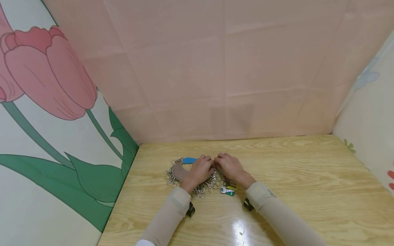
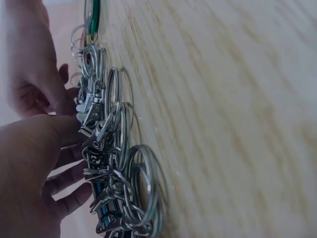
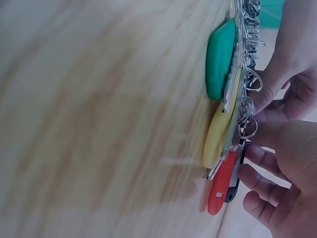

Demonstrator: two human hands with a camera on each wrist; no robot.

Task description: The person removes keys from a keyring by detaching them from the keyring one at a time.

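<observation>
Tulip-print wall point(image 1: 49, 75) at left, wood-grain tabletop point(image 1: 307, 184) under brown clasp holder point(image 1: 178, 172); left hand point(image 1: 200, 171) bent over holder's right side, thumb and fingers pinching a metal clasp point(image 2: 91, 113). Right hand point(image 1: 231, 167) angled inward, fingers curled (exact hold hidden, can't tell), near green tool point(image 1: 229, 193).

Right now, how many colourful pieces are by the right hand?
3 in the right wrist view: a green piece at the top, a yellow piece in the middle, a red piece lowest. More may be hidden.
</observation>
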